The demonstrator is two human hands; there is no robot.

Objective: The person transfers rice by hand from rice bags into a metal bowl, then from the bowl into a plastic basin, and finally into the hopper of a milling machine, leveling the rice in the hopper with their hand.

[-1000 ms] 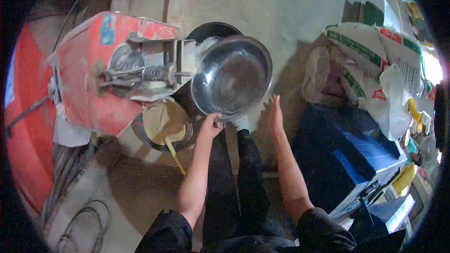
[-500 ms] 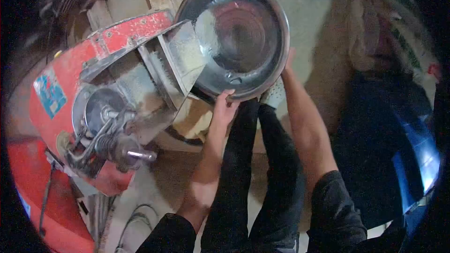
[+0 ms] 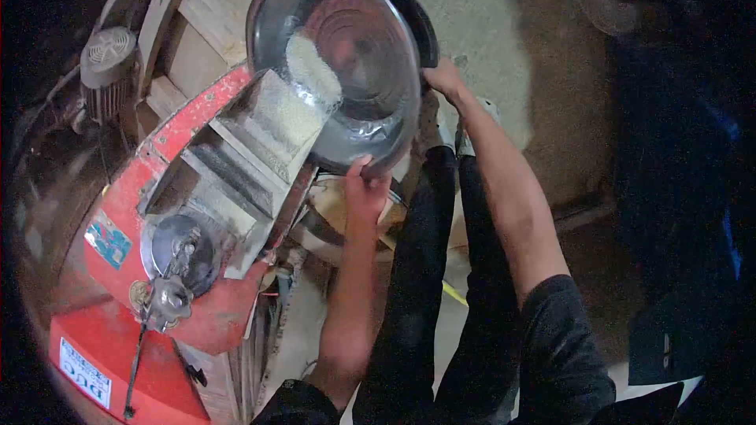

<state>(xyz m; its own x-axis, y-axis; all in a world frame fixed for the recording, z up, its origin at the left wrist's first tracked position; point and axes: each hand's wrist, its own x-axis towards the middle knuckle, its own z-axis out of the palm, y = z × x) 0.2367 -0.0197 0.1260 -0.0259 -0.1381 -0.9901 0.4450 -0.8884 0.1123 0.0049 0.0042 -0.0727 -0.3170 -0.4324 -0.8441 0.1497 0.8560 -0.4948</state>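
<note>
A wide dark basin (image 3: 366, 86) is held tilted at the lip of a metal chute (image 3: 268, 181) on a red machine. Pale grain (image 3: 313, 72) lies in the basin beside the chute, and more covers the chute's upper end. My left hand (image 3: 368, 189) grips the near rim, thumb over the edge and fingers underneath. At the right side, my right hand (image 3: 443, 80) is closed against the basin, its fingertips hidden behind it. Another dark curved rim (image 3: 417, 20) shows behind the basin.
The red machine (image 3: 110, 283) with a round metal disc (image 3: 179, 252) and a knob stands at left. A ribbed motor (image 3: 109, 59) sits beyond it, near wooden framing (image 3: 185, 39). Below the basin is a round container (image 3: 331, 203) with tan contents. My legs (image 3: 421, 267) are underneath.
The basin has shifted left and tipped toward the chute, with both hands still on it. My right hand has moved left. The camera view has turned, showing more of the motor.
</note>
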